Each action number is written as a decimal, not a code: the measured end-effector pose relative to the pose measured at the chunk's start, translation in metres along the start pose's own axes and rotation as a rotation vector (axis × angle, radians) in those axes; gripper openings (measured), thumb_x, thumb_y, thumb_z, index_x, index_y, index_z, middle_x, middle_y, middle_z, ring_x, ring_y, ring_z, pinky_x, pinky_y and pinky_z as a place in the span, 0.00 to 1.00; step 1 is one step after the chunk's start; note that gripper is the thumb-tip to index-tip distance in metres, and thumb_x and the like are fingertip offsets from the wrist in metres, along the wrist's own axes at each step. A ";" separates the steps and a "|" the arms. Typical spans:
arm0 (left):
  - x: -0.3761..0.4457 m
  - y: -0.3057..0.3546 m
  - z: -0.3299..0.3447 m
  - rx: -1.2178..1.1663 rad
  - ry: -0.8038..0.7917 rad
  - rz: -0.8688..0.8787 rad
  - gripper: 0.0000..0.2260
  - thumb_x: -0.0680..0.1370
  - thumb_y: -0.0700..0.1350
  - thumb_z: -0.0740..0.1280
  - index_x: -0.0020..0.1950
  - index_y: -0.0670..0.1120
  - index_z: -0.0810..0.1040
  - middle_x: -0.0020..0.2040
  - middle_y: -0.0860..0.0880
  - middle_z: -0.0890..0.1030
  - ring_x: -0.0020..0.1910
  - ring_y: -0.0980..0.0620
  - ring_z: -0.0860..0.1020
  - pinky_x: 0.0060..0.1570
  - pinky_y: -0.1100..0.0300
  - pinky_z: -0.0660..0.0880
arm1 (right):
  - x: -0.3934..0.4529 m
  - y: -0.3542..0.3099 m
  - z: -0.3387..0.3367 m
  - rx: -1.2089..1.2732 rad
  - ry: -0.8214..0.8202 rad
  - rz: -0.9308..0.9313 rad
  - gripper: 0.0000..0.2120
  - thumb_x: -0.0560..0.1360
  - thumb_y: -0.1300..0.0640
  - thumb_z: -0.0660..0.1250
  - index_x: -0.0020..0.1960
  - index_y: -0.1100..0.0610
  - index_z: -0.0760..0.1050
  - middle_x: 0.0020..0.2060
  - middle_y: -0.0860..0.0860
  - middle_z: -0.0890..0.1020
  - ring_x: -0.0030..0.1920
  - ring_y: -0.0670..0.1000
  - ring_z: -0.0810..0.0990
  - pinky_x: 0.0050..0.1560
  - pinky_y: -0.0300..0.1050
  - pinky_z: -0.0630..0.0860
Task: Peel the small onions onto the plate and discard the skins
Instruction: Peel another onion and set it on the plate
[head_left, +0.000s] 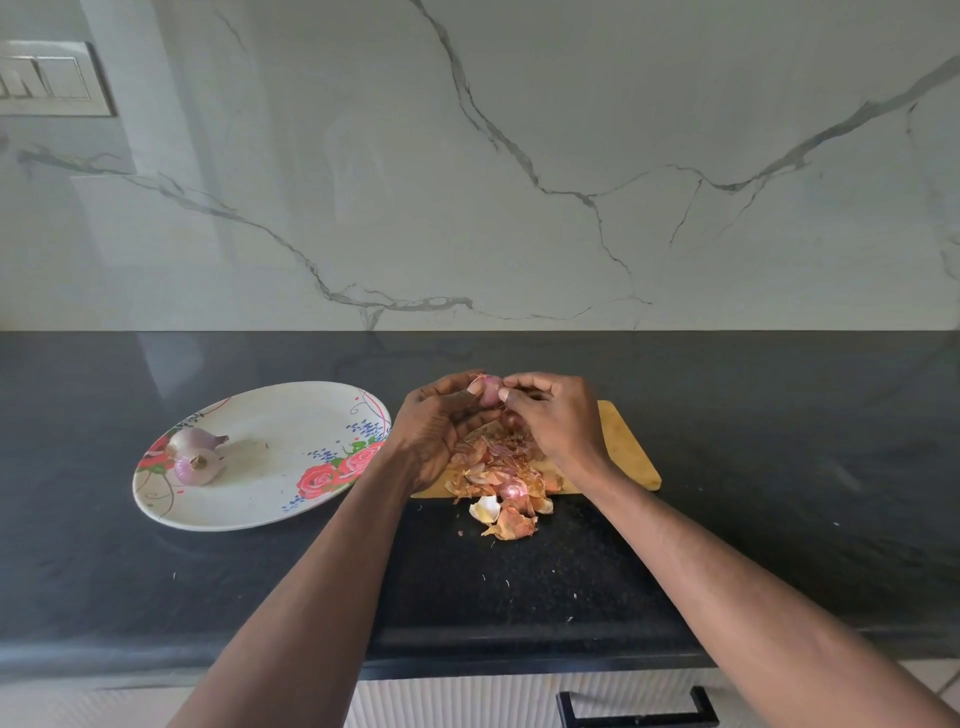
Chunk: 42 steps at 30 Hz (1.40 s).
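Note:
My left hand (439, 423) grips a small pinkish onion (487, 391) above the wooden cutting board (626, 447). Fingertips of my right hand (550, 415) pinch at the onion's skin on its right side. Under both hands lies a heap of dry orange-brown onion skins (501, 480), spilling off the board's front edge onto the black counter. A pink onion piece (513, 488) shows within the heap. To the left stands an oval floral plate (291, 431) holding two peeled onions (197, 454) near its left rim.
The black stone counter (779, 467) runs the full width, with a marble backsplash behind. A white switch panel (49, 78) is on the wall at upper left. A drawer with a black handle (639, 709) sits below the counter's front edge.

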<state>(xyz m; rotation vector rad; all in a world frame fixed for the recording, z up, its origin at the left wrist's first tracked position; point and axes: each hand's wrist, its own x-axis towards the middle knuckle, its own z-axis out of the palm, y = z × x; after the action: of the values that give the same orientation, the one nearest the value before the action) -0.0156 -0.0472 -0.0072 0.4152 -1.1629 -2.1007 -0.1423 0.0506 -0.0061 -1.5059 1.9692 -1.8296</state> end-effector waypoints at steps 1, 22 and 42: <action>0.000 0.000 0.000 -0.001 -0.006 0.001 0.08 0.78 0.33 0.66 0.57 0.34 0.80 0.52 0.37 0.85 0.48 0.45 0.85 0.51 0.54 0.83 | 0.000 0.001 0.001 -0.005 0.006 -0.007 0.03 0.75 0.59 0.75 0.48 0.54 0.86 0.40 0.42 0.86 0.43 0.41 0.84 0.45 0.36 0.81; -0.003 0.003 0.004 0.049 0.025 -0.054 0.11 0.83 0.35 0.60 0.62 0.32 0.75 0.54 0.34 0.82 0.49 0.41 0.84 0.50 0.55 0.83 | 0.001 0.006 0.005 -0.102 0.083 0.051 0.03 0.75 0.64 0.72 0.44 0.59 0.83 0.38 0.48 0.83 0.40 0.46 0.82 0.44 0.46 0.82; -0.002 0.002 0.003 0.022 0.018 -0.062 0.09 0.81 0.33 0.64 0.60 0.33 0.76 0.52 0.36 0.83 0.50 0.43 0.84 0.54 0.53 0.82 | 0.000 0.006 0.007 -0.125 0.079 -0.073 0.04 0.76 0.61 0.73 0.48 0.59 0.86 0.41 0.50 0.86 0.41 0.41 0.82 0.40 0.30 0.77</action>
<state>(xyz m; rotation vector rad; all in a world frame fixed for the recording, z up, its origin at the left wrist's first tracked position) -0.0148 -0.0449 -0.0043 0.4859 -1.1777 -2.1344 -0.1415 0.0445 -0.0134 -1.5827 2.1294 -1.8526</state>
